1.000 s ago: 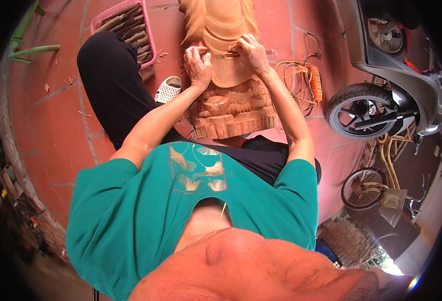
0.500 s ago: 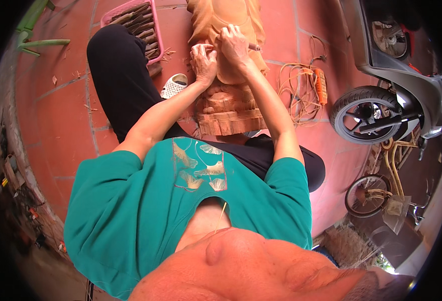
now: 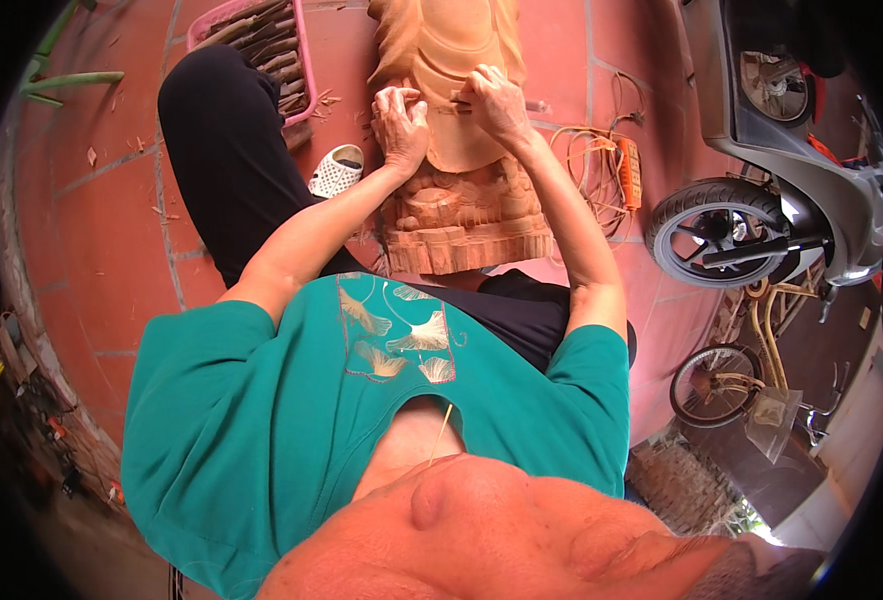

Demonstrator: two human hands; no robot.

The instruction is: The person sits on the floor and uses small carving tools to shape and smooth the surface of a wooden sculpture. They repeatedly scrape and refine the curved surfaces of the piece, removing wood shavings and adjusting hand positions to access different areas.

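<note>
A carved wooden statue (image 3: 458,140) lies on the floor in front of me, its thick base toward my lap. Smooth rounded drapery covers its far part, and rougher carved shapes sit by the base. My right hand (image 3: 496,108) is closed round a carving chisel (image 3: 537,106), whose handle pokes out to the right. The chisel's other end points left over the drapery, mostly hidden by my fingers. My left hand (image 3: 399,128) rests at the statue's left edge, fingers curled; what they hold, if anything, is hidden.
A pink basket (image 3: 310,75) of wooden-handled tools stands beyond my left knee, near a white clog (image 3: 337,172). To the right lie an orange power strip (image 3: 629,172) and a tangled cord. Farther right are a motorbike wheel (image 3: 718,228) and a bicycle (image 3: 718,385). Wood chips (image 3: 327,98) litter the tiles.
My right hand has shifted right and slightly nearer with the chisel, away from my left hand. The left hand stays at the statue's edge. The whole view has shifted a little.
</note>
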